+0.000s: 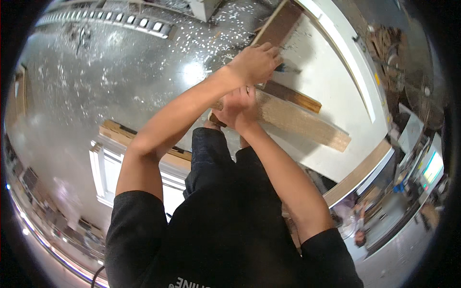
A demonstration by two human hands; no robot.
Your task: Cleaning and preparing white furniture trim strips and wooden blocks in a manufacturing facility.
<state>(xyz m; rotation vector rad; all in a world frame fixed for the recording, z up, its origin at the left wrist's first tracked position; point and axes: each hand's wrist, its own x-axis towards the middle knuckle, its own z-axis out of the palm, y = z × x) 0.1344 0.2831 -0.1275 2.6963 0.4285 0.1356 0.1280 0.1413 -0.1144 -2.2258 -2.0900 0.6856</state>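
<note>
My right hand (237,108) is closed around the near end of a long, light wooden board (302,120), which slants off to the right over a white panel (326,62). Above it my left hand (259,62) is curled with the fingers bent down. A small dark, bluish object (287,68) shows beside its fingertips; what it is and whether the hand holds it is unclear. A shorter dark brown wood strip (293,96) lies behind the light board. My forearms nearly cross, the left one reaching farther.
White frame pieces (101,168) and cardboard-brown strips (117,130) lie to my left. White chips litter the grey floor (144,72). A long conveyor-like rail (115,19) is at the far left. Another person (359,235) and a lit screen (433,165) are at the right.
</note>
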